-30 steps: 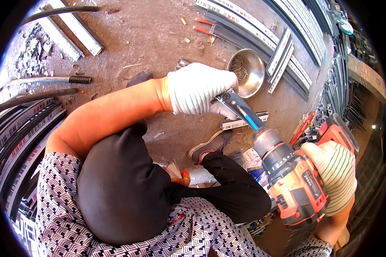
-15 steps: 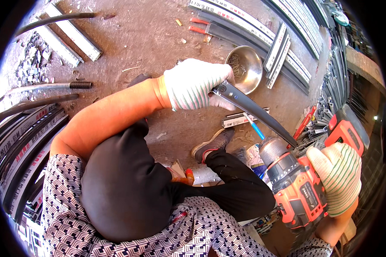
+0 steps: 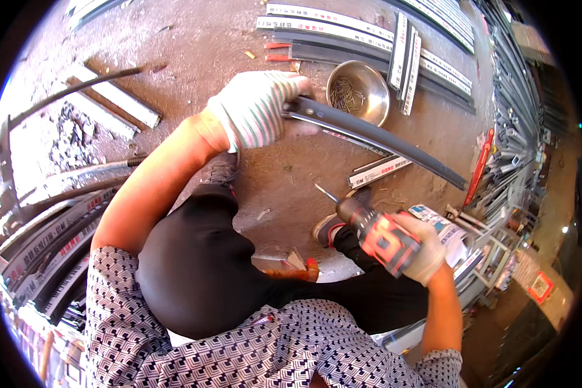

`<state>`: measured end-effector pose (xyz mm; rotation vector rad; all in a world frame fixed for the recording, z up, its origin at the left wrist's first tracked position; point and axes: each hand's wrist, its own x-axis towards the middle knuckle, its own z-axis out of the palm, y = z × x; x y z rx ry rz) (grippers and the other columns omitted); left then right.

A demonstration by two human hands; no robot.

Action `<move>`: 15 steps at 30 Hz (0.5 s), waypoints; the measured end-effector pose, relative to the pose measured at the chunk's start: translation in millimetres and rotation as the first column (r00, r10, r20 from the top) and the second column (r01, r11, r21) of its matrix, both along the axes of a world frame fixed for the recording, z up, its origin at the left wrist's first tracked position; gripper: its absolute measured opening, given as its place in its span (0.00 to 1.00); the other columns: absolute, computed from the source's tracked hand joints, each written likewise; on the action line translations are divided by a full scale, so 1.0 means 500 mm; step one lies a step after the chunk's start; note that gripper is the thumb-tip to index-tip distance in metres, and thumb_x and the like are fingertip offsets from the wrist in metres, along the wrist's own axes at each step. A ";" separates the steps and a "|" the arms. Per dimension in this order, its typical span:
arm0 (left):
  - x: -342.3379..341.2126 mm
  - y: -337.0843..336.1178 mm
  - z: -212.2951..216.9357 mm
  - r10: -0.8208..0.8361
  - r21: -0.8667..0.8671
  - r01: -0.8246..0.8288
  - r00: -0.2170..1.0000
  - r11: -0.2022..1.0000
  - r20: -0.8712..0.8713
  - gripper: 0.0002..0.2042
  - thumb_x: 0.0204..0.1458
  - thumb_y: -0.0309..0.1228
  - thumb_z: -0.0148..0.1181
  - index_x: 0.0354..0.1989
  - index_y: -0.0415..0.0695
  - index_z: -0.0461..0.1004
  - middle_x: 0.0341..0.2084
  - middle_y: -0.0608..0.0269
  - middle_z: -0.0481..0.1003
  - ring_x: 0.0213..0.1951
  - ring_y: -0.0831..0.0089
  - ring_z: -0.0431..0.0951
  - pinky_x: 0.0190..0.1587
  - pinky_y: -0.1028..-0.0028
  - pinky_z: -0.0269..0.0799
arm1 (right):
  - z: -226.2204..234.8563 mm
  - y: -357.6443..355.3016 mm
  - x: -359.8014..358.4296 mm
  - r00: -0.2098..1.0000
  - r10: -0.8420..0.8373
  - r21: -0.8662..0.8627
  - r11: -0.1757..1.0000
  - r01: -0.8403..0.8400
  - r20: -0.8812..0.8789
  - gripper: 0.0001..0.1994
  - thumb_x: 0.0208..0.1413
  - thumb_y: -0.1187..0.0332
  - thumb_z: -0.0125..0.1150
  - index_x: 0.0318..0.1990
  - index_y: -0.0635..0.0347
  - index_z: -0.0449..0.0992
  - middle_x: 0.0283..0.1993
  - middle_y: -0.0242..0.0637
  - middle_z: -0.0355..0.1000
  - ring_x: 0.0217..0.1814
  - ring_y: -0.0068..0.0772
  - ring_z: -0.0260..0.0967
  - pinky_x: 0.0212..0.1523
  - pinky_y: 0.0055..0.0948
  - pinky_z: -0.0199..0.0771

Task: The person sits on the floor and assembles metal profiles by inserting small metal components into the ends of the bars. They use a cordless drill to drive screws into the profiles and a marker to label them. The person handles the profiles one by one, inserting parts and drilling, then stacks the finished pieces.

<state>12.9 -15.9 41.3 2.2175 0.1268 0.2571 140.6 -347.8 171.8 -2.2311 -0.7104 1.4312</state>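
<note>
I take the steel bowl [image 3: 376,94] as my landmark; a heap of small loose fasteners [image 3: 346,97] lies inside it. Just left of the bowl, the gloved left hand [image 3: 255,110] is closed around one end of a dark grey metal profile [image 3: 385,141]. The profile slants from that grip past the near side of the bowl, its far end well off to the bowl's lower right.

Well below the bowl on my screen, the gloved right hand [image 3: 427,249] grasps a red and black cordless drill [image 3: 381,236]. Blur keeps me from telling whether a finger presses the trigger. The bit [image 3: 326,193] points up toward the profile but is clear of it, so I see no drilling or driving at this instant.

As for progress, I judge the gripped end at least begun, since small round spots show there; whether they are holes or fastener heads is too fine for me to tell. Along the far stretch I make out no such spots. The bowl is well stocked, and a short labelled profile [image 3: 378,171] lies below it, but how many pieces are left, I cannot tell.
</note>
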 end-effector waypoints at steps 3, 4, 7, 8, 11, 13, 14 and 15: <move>0.011 0.028 0.051 -0.099 0.091 0.108 0.990 0.990 -0.100 0.17 0.46 0.34 0.76 0.43 0.47 0.79 0.31 0.58 0.79 0.36 0.57 0.81 0.42 0.64 0.78 | -0.123 -0.045 -0.022 0.965 -0.190 0.089 0.974 0.208 -0.181 0.16 0.62 0.81 0.54 0.56 0.64 0.75 0.52 0.36 0.76 0.51 0.30 0.75 0.53 0.30 0.79; 0.016 0.033 0.069 -0.122 0.161 0.146 0.982 0.976 -0.146 0.16 0.46 0.34 0.76 0.43 0.46 0.79 0.32 0.57 0.79 0.36 0.57 0.81 0.42 0.64 0.78 | -0.187 -0.073 -0.028 0.937 -0.237 0.151 0.948 0.281 -0.255 0.16 0.65 0.79 0.51 0.59 0.61 0.73 0.53 0.36 0.76 0.52 0.30 0.75 0.55 0.31 0.78; 0.049 0.023 0.113 -0.185 0.313 0.248 0.958 0.917 -0.220 0.16 0.48 0.36 0.74 0.41 0.44 0.77 0.33 0.53 0.79 0.37 0.52 0.81 0.41 0.61 0.77 | -0.334 -0.096 -0.044 -0.265 -0.796 -0.497 0.052 0.866 -0.544 0.19 0.71 0.66 0.42 0.65 0.57 0.69 0.63 0.38 0.72 0.64 0.35 0.71 0.62 0.38 0.75; 0.075 0.006 0.131 -0.195 0.324 0.296 0.931 0.899 -0.309 0.16 0.50 0.37 0.73 0.42 0.44 0.77 0.33 0.52 0.79 0.37 0.51 0.81 0.42 0.60 0.77 | -0.430 -0.159 -0.071 0.260 -0.698 -0.064 0.401 0.914 -0.668 0.19 0.71 0.64 0.41 0.65 0.56 0.68 0.65 0.40 0.70 0.66 0.38 0.69 0.64 0.42 0.73; 0.114 -0.034 0.160 -0.197 0.403 0.419 0.852 0.814 -0.486 0.17 0.53 0.41 0.69 0.43 0.43 0.76 0.33 0.51 0.79 0.37 0.48 0.81 0.42 0.57 0.76 | -0.563 -0.178 -0.124 0.894 -0.374 0.345 0.828 0.442 -0.247 0.21 0.72 0.63 0.37 0.66 0.56 0.67 0.69 0.43 0.66 0.69 0.46 0.66 0.68 0.51 0.68; 0.127 -0.050 0.183 -0.155 0.445 0.473 0.797 0.760 -0.584 0.18 0.54 0.42 0.67 0.44 0.41 0.76 0.35 0.49 0.80 0.40 0.46 0.81 0.44 0.56 0.75 | -0.634 -0.129 -0.150 0.888 -0.356 0.419 0.787 0.452 -0.290 0.21 0.72 0.63 0.36 0.67 0.56 0.66 0.70 0.44 0.65 0.69 0.49 0.65 0.68 0.53 0.68; 0.142 -0.066 0.186 -0.153 0.436 0.508 0.763 0.743 -0.628 0.18 0.55 0.43 0.66 0.44 0.41 0.76 0.37 0.47 0.80 0.43 0.46 0.81 0.46 0.55 0.75 | -0.666 -0.117 -0.163 0.883 -0.361 0.446 0.765 0.464 -0.300 0.21 0.72 0.63 0.35 0.67 0.56 0.65 0.70 0.45 0.64 0.69 0.51 0.65 0.67 0.54 0.68; 0.156 -0.082 0.187 -0.147 0.427 0.539 0.728 0.726 -0.670 0.19 0.55 0.43 0.66 0.45 0.40 0.76 0.39 0.46 0.80 0.45 0.45 0.80 0.48 0.54 0.75 | -0.689 -0.107 -0.175 0.846 -0.392 0.480 0.699 0.530 -0.362 0.20 0.72 0.63 0.37 0.66 0.56 0.66 0.69 0.44 0.65 0.68 0.50 0.66 0.67 0.53 0.68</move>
